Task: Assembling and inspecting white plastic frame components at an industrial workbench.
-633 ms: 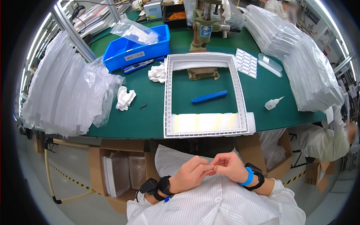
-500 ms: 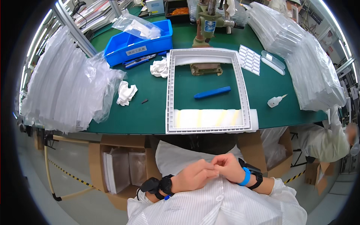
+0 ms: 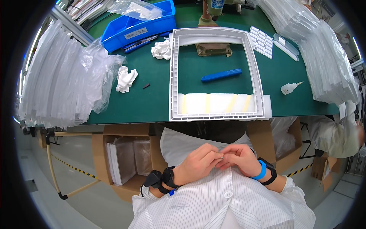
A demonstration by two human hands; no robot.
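Note:
My left hand [image 3: 199, 163] and my right hand [image 3: 244, 160] meet in front of my striped shirt, below the table's near edge. Both are closed, with their fingertips pinched together. A tiny pale spot shows at the left fingertips; whether it is a held piece or a fingernail I cannot make out. Beyond my hands, a light grey rectangular frame [image 3: 174, 76] lies on the green table [image 3: 152, 103]. White foam [image 3: 198, 104] with yellowish stripes lies under its near side. Inside the frame opening rests a blue pen-shaped tool [image 3: 222, 75].
Bagged stacks [image 3: 53, 76] and more wrapped stacks [image 3: 324, 57] flank the table. A blue bin [image 3: 137, 32], crumpled white wipes [image 3: 126, 79], a small dark strip [image 3: 146, 86], a label sheet [image 3: 261, 42] and a dropper bottle [image 3: 289, 88] lie about. Open cartons [image 3: 126, 129] stand below.
The table and its things sit higher in the picture as the view tips down. My fingers have shifted against each other, the right ones slightly more spread; the hands stay together.

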